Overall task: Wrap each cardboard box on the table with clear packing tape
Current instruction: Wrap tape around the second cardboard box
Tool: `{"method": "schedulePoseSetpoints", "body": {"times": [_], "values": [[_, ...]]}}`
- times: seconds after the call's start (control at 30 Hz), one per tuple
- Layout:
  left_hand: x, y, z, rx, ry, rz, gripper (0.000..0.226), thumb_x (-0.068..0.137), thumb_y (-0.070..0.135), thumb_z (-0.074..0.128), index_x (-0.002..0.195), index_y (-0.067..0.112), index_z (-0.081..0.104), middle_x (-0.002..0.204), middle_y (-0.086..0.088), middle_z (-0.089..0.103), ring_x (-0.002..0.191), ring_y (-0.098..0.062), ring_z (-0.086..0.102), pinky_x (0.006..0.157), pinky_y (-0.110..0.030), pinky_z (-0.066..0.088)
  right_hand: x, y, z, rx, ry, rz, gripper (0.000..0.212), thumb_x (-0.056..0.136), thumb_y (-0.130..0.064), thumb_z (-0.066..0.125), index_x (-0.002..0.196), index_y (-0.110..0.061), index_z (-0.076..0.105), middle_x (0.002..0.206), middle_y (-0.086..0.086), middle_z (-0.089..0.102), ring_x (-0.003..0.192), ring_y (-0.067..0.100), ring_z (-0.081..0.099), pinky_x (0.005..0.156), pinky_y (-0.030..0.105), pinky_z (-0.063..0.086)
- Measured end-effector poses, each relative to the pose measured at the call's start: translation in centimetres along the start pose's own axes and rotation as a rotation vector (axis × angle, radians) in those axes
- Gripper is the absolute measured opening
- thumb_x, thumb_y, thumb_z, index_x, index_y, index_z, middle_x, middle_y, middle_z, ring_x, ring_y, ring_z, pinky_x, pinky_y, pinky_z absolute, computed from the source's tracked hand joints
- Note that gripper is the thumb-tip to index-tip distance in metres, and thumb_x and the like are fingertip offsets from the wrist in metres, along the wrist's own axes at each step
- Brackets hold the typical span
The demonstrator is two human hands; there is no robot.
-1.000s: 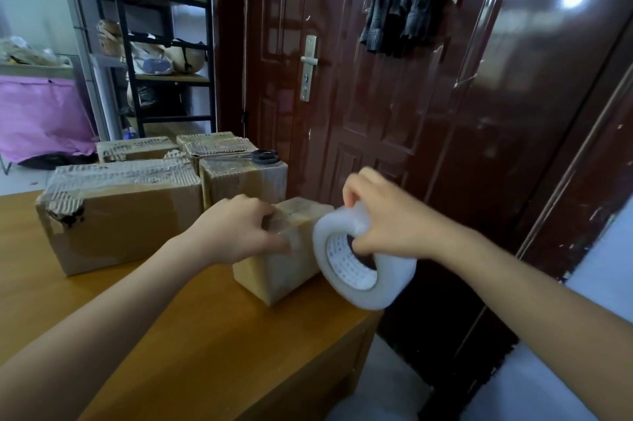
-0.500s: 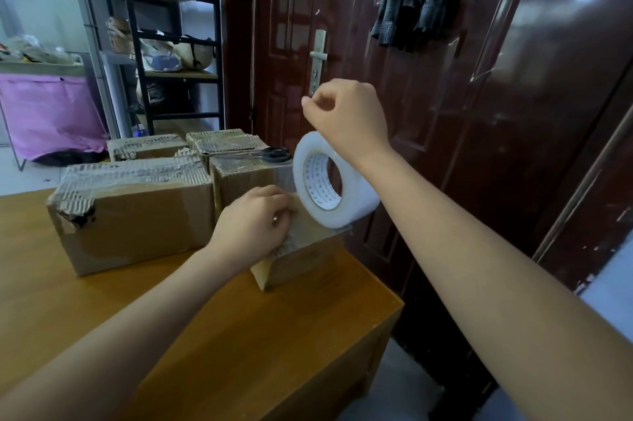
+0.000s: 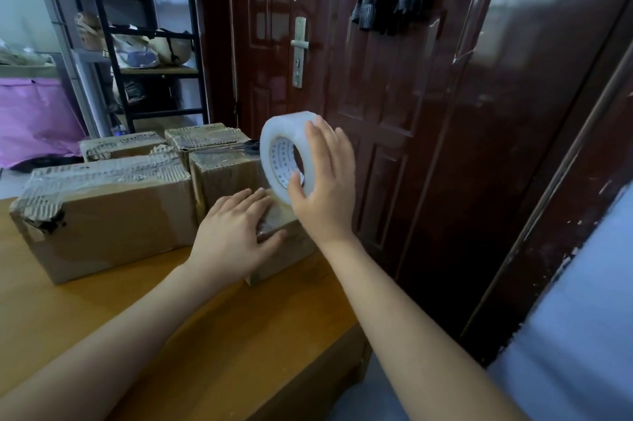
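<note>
A small cardboard box stands near the right end of the wooden table. My left hand lies flat on its top, fingers spread, pressing it down. My right hand holds a roll of clear packing tape upright just above the box's far side, thumb at the core and fingers across the outer rim. Behind stand a large taped box, a medium box and two more boxes farther back.
Scissors lie on the boxes behind the roll. A dark red door stands close beyond the table's right edge. A black shelf rack and a purple cloth are at the back left.
My right hand carried the roll from the box's right side up over its top, then changed its grip. My left hand moved from the box's side to lie flat on its top.
</note>
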State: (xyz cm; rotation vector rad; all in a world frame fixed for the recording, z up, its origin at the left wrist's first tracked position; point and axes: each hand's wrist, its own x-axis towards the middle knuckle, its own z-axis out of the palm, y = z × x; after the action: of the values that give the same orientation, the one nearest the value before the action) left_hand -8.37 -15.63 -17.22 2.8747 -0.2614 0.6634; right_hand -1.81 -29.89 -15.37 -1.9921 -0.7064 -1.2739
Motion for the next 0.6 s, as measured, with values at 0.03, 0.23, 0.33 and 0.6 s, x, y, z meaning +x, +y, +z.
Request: {"method": "schedulePoseSetpoints", "body": {"times": [0.03, 0.23, 0.33, 0.6], "values": [[0.0, 0.1, 0.0, 0.003, -0.003, -0.006, 0.078, 0.082, 0.063, 0.034, 0.127, 0.006, 0.062, 0.129, -0.012, 0.062, 0.123, -0.033, 0.056, 0.102, -0.047, 0.042, -0.3, 0.0, 0.1, 0.015, -0.01, 0.028, 0.066, 0.083, -0.012, 0.06, 0.144, -0.014, 0.033, 0.15, 0.009, 0.04, 0.139, 0.031, 0.03, 0.119, 0.024, 0.015], [-0.1, 0.3, -0.3, 0.057, -0.04, -0.005, 0.081, 0.084, 0.064, 0.03, 0.128, 0.004, 0.062, 0.13, -0.013, 0.062, 0.123, -0.033, 0.057, 0.101, -0.047, 0.044, 0.0, -0.1, -1.1, 0.04, -0.152, 0.06, 0.076, 0.081, -0.004, 0.065, 0.148, -0.015, 0.034, 0.154, 0.001, 0.034, 0.117, 0.027, 0.046, 0.09, 0.018, 0.036], [-0.1, 0.3, -0.3, 0.079, -0.034, 0.004, 0.082, 0.084, 0.065, 0.028, 0.128, 0.004, 0.061, 0.131, -0.013, 0.061, 0.122, -0.033, 0.057, 0.1, -0.047, 0.045, 1.4, -0.2, -3.2, 0.029, -0.347, 0.058, 0.077, 0.084, -0.007, 0.063, 0.151, -0.02, 0.029, 0.157, -0.007, 0.025, 0.113, 0.024, 0.043, 0.082, 0.029, 0.045], [0.1, 0.3, -0.3, 0.093, -0.006, -0.016, 0.091, 0.081, 0.07, 0.019, 0.133, 0.007, 0.057, 0.137, -0.013, 0.056, 0.128, -0.031, 0.052, 0.101, -0.047, 0.043, 2.2, -1.1, -12.7, -0.257, -0.825, 0.037, 0.08, 0.083, -0.019, 0.062, 0.152, -0.028, 0.024, 0.158, -0.013, 0.022, 0.128, 0.02, 0.044, 0.09, 0.025, 0.031]]}}
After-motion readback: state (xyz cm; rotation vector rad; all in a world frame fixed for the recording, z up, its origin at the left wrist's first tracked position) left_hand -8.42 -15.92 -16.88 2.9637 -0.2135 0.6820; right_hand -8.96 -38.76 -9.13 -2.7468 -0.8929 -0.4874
